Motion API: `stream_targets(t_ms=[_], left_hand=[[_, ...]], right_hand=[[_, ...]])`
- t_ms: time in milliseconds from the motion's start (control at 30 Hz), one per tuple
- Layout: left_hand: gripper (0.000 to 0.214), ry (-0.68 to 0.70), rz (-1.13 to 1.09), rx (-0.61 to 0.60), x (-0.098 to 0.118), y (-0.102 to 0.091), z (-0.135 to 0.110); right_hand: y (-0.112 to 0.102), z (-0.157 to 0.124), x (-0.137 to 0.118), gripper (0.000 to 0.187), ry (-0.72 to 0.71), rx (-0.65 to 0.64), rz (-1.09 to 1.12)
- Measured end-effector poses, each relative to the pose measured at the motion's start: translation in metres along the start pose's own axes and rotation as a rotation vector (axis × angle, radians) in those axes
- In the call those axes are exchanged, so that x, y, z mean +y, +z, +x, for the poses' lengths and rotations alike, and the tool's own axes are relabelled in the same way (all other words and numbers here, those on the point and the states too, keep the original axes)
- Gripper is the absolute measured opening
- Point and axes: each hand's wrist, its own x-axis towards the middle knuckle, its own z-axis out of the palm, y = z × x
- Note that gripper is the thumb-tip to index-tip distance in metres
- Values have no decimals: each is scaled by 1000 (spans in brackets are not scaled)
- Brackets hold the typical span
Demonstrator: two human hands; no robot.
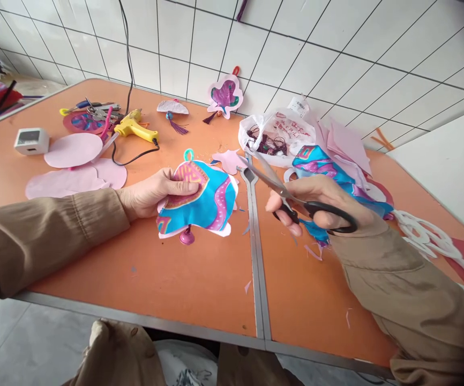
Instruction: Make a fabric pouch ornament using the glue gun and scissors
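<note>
Currently holding the cloth ornament [203, 205] above the orange table [192, 279], left of the grey seam [259, 268], well back from the metal-trimmed front edge [67, 304]; roomier frontward, bounded back left by a yellow glue gun [136, 128], back right by a plastic bag [296, 131]. Pinching it between thumb and fingers of the left hand [151, 190]. Gripping scissors [284, 191] in the right hand [332, 195], with blades parted, apart from the ornament. Appearing shiny blue, with dotted purple band, pale wavy border, turquoise loop [189, 155] above.
</note>
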Motion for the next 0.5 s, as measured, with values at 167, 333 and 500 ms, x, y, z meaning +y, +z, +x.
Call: stream_targets(t_ms=[167,333,500], left_hand=[[35,-49,-47,40,1,-9,0],[38,-52,-30,45,1,-4,-1],[35,45,-38,137,-2,7,0]], right_hand=[[13,2,-2,46,-109,154,-111],[30,4,-4,48,-120,239,-168],[36,11,-3,46,-129,380,-206]])
